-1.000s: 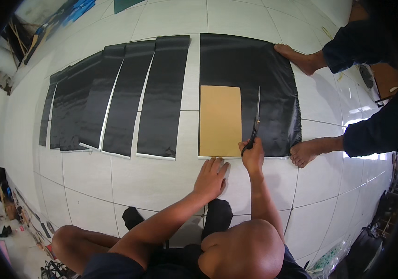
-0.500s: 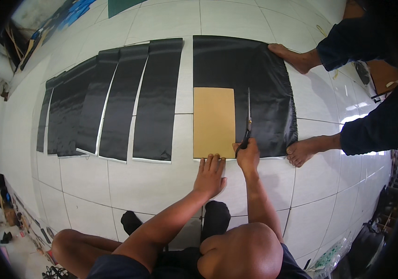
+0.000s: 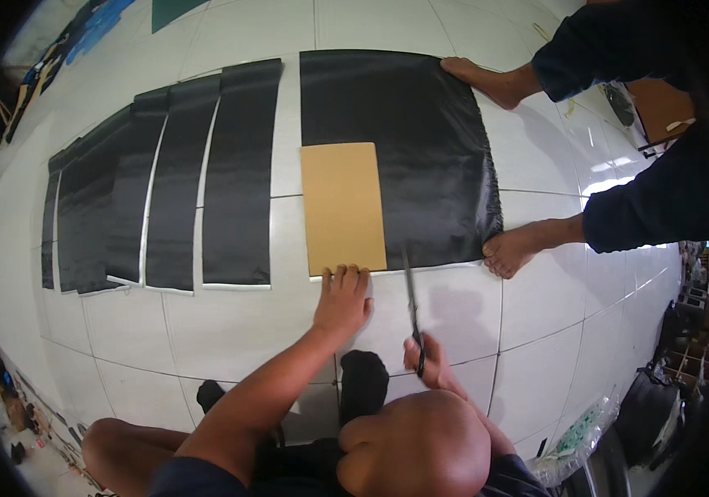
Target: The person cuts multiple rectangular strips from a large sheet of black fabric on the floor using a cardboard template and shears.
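A large black sheet (image 3: 421,108) lies spread on the floor, with a tan rectangular board (image 3: 342,207) on its near left corner. My left hand (image 3: 343,298) rests flat with its fingertips on the board's near edge, fingers stretched out. In my right hand (image 3: 430,360) is a pair of scissors (image 3: 411,306) with black handles. Their blades point away from me, and the tips reach the sheet's near edge just right of the board. The blades look closed or nearly so.
Several cut black strips (image 3: 238,174) lie side by side on the tiled floor (image 3: 230,331) at the left, some overlapping. Another person's bare feet (image 3: 510,251) press on the sheet's right corners. A clear plastic bag (image 3: 578,443) lies at the lower right.
My right hand has drawn the scissors back toward me, from over the sheet to its near edge. My left hand stays on the board. The whole view has shifted, moving the scene leftward.
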`<state>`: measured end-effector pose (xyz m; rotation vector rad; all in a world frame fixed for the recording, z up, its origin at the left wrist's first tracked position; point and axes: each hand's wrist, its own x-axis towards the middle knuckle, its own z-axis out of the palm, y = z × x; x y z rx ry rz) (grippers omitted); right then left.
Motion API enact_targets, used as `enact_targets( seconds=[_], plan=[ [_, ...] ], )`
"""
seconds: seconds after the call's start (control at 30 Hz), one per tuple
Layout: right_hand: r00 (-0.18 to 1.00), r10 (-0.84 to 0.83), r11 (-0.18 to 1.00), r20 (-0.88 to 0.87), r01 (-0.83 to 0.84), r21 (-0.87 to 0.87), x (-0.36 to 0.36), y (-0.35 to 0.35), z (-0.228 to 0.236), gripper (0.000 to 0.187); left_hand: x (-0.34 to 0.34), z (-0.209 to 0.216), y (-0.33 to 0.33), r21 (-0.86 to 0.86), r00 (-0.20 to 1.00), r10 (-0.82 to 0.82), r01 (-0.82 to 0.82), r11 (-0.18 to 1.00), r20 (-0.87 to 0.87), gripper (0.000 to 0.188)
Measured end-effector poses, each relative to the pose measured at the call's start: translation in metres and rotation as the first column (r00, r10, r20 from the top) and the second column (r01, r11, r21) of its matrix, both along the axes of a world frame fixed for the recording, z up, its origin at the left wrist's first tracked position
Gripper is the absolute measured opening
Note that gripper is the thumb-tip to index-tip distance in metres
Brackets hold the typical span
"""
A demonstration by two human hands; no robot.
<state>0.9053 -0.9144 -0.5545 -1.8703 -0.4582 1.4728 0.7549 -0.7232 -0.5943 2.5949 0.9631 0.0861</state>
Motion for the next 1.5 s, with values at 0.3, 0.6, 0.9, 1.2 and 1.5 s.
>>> enact_targets(
  seconds=[0.3,0.6,0.9,1.2,1.5],
  plan=[
    [0.975,-0.183,0.97,-0.129,0.157,-0.188,-0.04,-0.042,0.013,0.057,0.002,0.001,-0.001,-0.012,0.996,-0.002,0.003,1.0,0.084,0.061],
    [0.98,-0.105,0.994,-0.166,0.098,-0.055,-0.045,-0.003,0.0,0.054,0.008,0.001,0.002,-0.02,0.995,0.03,-0.028,0.999,0.095,0.053],
    [0.977,-0.176,0.984,-0.121,0.173,-0.041,-0.056,-0.01,-0.013,0.049,0.013,0.002,0.003,-0.007,0.994,0.038,-0.038,0.999,0.105,0.048],
    [0.985,-0.148,0.987,-0.085,0.142,-0.077,-0.055,-0.005,-0.009,0.049,0.003,0.019,0.016,0.092,0.98,0.186,-0.193,0.977,0.073,0.046],
    [0.991,-0.111,0.99,-0.07,0.105,-0.093,-0.046,-0.003,0.003,0.05,0.047,-0.02,0.011,0.114,0.956,0.029,-0.065,0.991,0.293,0.021]
  ],
)
